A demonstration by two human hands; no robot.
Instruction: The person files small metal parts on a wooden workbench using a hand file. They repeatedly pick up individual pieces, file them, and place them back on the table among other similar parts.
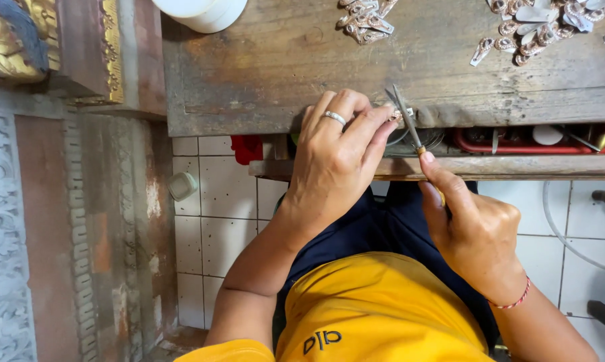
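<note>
My left hand (339,157), with a silver ring on one finger, rests against the front edge of a worn wooden workbench (282,67) and pinches a small metal piece (396,115) at its fingertips. My right hand (466,221) grips a thin metal file (405,119) by its handle, and the file's tip lies on the small piece at the bench edge. A red thread bracelet circles my right wrist.
Two heaps of small silver ornaments (366,19) (550,27) lie on the bench top, and a white bowl (202,10) stands at its back left. An open drawer (517,164) under the bench holds tools and a red tray. Carved panels stand at the left over a white tiled floor.
</note>
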